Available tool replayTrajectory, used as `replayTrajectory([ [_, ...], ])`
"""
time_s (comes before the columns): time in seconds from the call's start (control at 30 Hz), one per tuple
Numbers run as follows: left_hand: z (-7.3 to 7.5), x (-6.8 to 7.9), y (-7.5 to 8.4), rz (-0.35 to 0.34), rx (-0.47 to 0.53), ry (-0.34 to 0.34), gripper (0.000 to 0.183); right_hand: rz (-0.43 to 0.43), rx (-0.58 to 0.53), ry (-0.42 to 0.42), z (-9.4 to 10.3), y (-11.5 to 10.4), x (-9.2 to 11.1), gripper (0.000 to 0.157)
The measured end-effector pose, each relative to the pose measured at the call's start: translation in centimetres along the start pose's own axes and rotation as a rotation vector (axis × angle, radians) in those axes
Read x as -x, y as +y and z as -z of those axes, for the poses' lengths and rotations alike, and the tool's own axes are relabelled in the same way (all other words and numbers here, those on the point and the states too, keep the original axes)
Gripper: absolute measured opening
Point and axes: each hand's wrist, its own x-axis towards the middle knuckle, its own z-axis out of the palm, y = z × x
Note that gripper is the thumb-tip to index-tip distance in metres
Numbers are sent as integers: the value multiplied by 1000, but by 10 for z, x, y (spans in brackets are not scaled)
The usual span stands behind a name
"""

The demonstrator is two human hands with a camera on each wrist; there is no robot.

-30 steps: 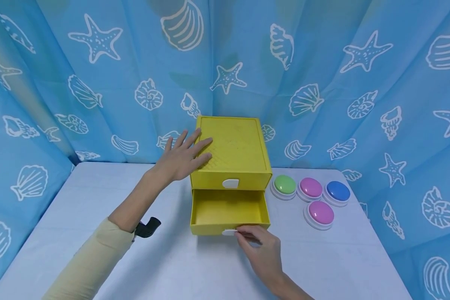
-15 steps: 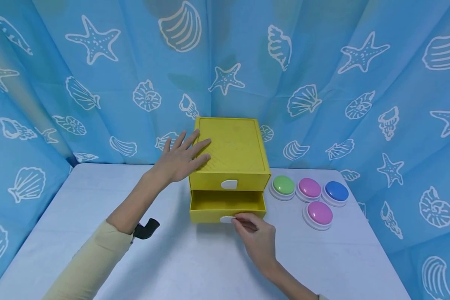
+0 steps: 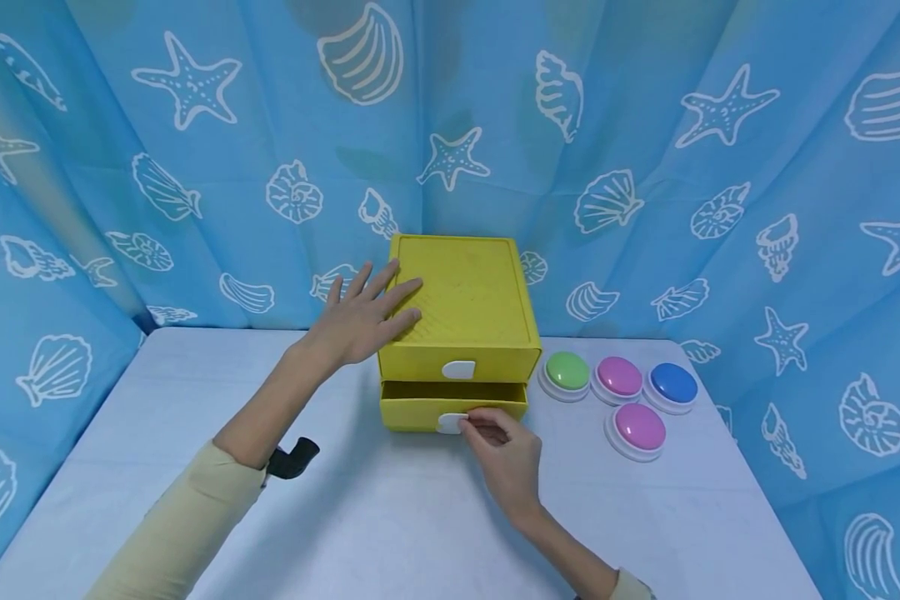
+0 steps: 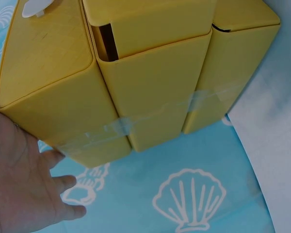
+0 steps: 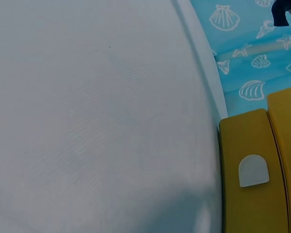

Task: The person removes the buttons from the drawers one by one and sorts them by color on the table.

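A yellow drawer cabinet [image 3: 465, 292] stands at the back middle of the table in the head view. My left hand [image 3: 352, 321] rests with spread fingers on its top left edge; the left wrist view shows that hand [image 4: 19, 179] against the cabinet's side. Below the shut top drawer, the middle drawer [image 3: 420, 414] sticks out a little. With thumb and fingers, my right hand [image 3: 506, 458] pinches the white handle [image 3: 452, 423] of this drawer. Only a narrow strip of the drawer's inside shows.
Right of the cabinet lie a green push button [image 3: 567, 370], a pink button [image 3: 619, 377], a blue button [image 3: 673, 383] and a nearer pink button [image 3: 640, 426]. A blue shell-patterned curtain [image 3: 495, 83] hangs behind the white table [image 3: 390, 533].
My right hand has moved away from me, pushing the middle drawer from well out to nearly in. The left hand has stayed on the cabinet.
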Motion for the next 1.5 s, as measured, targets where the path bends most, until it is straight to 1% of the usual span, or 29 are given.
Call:
replayTrajectory([
  [0.23, 0, 0, 1, -6, -16, 8, 63, 21, -1, 5, -4, 4, -9, 11],
  [0.47, 0, -1, 2, -1, -14, 6, 63, 28, 5, 29, -7, 9, -20, 13],
  [0.73, 3, -2, 3, -7, -13, 13, 63, 43, 12, 30, -8, 10, -24, 13],
  [0.77, 3, -2, 3, -7, -15, 13, 63, 37, 13, 32, -8, 9, -25, 12],
  [0.97, 3, -2, 4, -2, -22, 13, 63, 24, 18, 27, -9, -20, -21, 12],
  [1.0, 3, -2, 4, -1, -20, 11, 63, 30, 12, 21, -8, -23, -21, 12],
  [1.07, 3, -2, 4, 1, -17, 9, 63, 14, -1, 6, -8, -23, -19, 13],
  [1.2, 2, -1, 4, 4, -8, 0, 63, -62, -18, -13, -6, -18, -14, 16],
  [1.37, 1, -1, 3, 7, -4, -7, 63, -162, -10, -30, -4, 12, -7, 21],
  [1.43, 1, -1, 3, 7, -6, -8, 63, -187, -6, -56, -3, 24, -5, 24],
  [1.5, 1, 0, 2, 8, -6, -10, 63, -204, 1, -87, -2, 29, -3, 27],
])
